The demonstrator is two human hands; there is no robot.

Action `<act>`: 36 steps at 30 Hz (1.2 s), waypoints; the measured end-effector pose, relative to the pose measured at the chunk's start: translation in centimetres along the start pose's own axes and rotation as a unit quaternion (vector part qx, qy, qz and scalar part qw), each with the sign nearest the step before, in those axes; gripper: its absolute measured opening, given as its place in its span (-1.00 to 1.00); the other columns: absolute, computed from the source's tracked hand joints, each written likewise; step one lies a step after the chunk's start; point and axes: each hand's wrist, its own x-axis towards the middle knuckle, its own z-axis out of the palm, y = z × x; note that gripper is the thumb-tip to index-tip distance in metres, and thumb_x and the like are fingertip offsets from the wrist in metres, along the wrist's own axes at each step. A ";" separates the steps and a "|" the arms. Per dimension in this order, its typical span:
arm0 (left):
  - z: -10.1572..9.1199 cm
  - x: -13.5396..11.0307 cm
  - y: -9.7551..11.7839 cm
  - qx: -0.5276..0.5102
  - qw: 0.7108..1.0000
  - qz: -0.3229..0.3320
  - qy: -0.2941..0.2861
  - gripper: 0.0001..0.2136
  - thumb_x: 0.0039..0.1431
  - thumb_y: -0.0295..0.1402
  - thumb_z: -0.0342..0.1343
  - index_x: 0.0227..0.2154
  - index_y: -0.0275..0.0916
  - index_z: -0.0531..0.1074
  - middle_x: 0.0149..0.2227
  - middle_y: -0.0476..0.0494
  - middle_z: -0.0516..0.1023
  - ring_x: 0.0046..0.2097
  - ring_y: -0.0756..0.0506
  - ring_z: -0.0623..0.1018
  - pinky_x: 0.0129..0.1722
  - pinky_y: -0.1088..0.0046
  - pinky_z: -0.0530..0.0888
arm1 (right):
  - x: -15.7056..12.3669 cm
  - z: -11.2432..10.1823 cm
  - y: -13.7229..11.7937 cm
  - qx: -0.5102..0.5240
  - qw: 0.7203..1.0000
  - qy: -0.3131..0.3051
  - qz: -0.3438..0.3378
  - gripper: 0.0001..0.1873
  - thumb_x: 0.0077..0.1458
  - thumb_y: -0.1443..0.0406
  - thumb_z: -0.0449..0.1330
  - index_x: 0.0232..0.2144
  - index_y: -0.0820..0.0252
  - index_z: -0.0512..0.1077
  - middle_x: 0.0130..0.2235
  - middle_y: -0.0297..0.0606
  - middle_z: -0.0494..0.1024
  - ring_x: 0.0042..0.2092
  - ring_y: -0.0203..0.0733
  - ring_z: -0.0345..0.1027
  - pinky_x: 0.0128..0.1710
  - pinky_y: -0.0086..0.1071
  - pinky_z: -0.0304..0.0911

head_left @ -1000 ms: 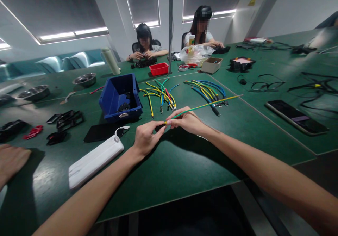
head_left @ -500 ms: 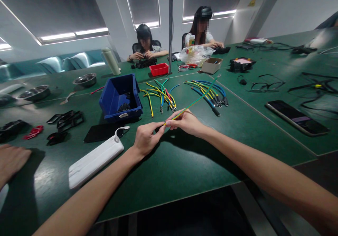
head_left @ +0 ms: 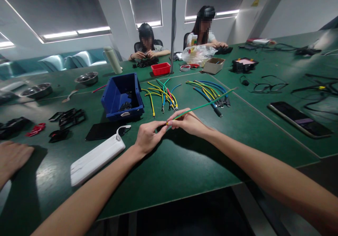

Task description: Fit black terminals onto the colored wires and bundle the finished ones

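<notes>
Head view, from the left edge: another person's hand [head_left: 12, 156] is seen resting flat on the green table [head_left: 185, 169], cut off at the wrist by the frame. A smooth white oblong case [head_left: 96, 158] with a loop at one end is laid further right. A blue plastic bin [head_left: 123, 95] is set behind it, with dark parts inside that cannot be made out. The left hand [head_left: 148, 137] is pinched, thumb and forefinger closed on the near end of a thin green-yellow wire [head_left: 206, 105]; what tips that end is hidden by the fingertips. The right hand [head_left: 188, 121] is closed on the same wire just beside the left, the fingertips of both almost meeting. From the grip the wire is carried up and to the right, straight and stiff, held clear of the table above a fan of blue and yellow cables [head_left: 208, 89]. A glossy dark phone [head_left: 299, 118] is laid well apart at the right.
</notes>
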 end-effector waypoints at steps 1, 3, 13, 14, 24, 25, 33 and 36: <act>0.0 0.0 0.0 -0.002 1.000 -0.002 -0.001 -0.85 0.17 -0.36 0.15 -0.25 -0.25 0.56 -0.32 -0.10 0.65 -0.39 -0.01 0.59 -0.32 0.51 0.50 | 0.0 0.0 -0.1 -0.008 1.000 0.001 -0.004 -0.79 -0.07 0.23 0.33 -0.41 0.30 0.56 -0.52 -0.26 0.54 -0.49 -0.31 0.38 -0.51 -0.48 0.28; 0.0 0.0 -0.1 -0.006 1.000 -0.001 -0.002 -0.86 0.17 -0.36 0.15 -0.26 -0.26 0.56 -0.33 -0.11 0.65 -0.39 -0.01 0.59 -0.32 0.52 0.49 | -0.1 0.1 -0.1 -0.020 1.000 -0.003 -0.009 -0.79 -0.07 0.24 0.33 -0.40 0.31 0.56 -0.52 -0.26 0.54 -0.49 -0.32 0.38 -0.52 -0.50 0.26; 0.1 -0.1 0.0 -0.009 1.000 0.014 0.014 -0.87 0.16 -0.40 0.15 -0.25 -0.25 0.55 -0.32 -0.08 0.65 -0.40 0.01 0.57 -0.32 0.51 0.48 | 0.0 0.1 -0.3 -0.013 1.000 -0.008 0.019 -0.73 -0.07 0.16 0.34 -0.43 0.28 0.55 -0.52 -0.25 0.54 -0.49 -0.28 0.41 -0.53 -0.47 0.27; 0.1 -0.1 0.0 -0.011 1.000 0.013 0.014 -0.87 0.16 -0.40 0.15 -0.24 -0.25 0.55 -0.32 -0.08 0.64 -0.40 0.01 0.57 -0.31 0.51 0.48 | 0.0 0.1 -0.4 -0.014 1.000 -0.008 0.019 -0.73 -0.06 0.15 0.34 -0.43 0.29 0.54 -0.52 -0.25 0.55 -0.49 -0.29 0.40 -0.53 -0.47 0.27; 0.1 0.1 0.2 -0.011 1.000 0.000 0.013 -0.82 0.11 -0.41 0.16 -0.20 -0.25 0.52 -0.32 -0.07 0.63 -0.43 0.02 0.53 -0.40 0.53 0.46 | 0.2 0.4 0.2 0.082 0.996 0.015 0.013 -0.64 -0.11 0.12 0.38 -0.47 0.22 0.33 -0.56 -0.36 0.49 -0.53 -0.35 0.36 -0.52 -0.47 0.25; 0.1 0.1 0.1 -0.009 1.000 0.001 0.012 -0.81 0.11 -0.42 0.15 -0.20 -0.25 0.52 -0.32 -0.08 0.63 -0.43 0.02 0.54 -0.39 0.53 0.47 | 0.2 0.4 0.2 0.081 0.996 0.019 0.016 -0.63 -0.12 0.12 0.38 -0.48 0.22 0.33 -0.57 -0.36 0.48 -0.54 -0.35 0.35 -0.53 -0.47 0.25; 0.2 -0.1 0.1 0.010 0.999 0.011 0.030 -0.81 0.10 -0.46 0.13 -0.20 -0.23 0.53 -0.33 -0.05 0.63 -0.41 0.02 0.54 -0.35 0.52 0.47 | 0.2 0.4 0.3 0.068 0.997 0.032 0.021 -0.62 -0.16 0.11 0.40 -0.50 0.22 0.33 -0.56 -0.34 0.50 -0.53 -0.33 0.37 -0.54 -0.48 0.23; 0.2 -0.1 0.1 0.013 0.999 0.018 0.029 -0.81 0.11 -0.47 0.13 -0.20 -0.23 0.53 -0.33 -0.04 0.63 -0.41 0.02 0.54 -0.35 0.52 0.46 | 0.3 0.3 0.7 0.070 0.997 0.025 0.006 -0.64 -0.16 0.13 0.41 -0.50 0.23 0.35 -0.55 -0.33 0.51 -0.52 -0.33 0.38 -0.53 -0.47 0.26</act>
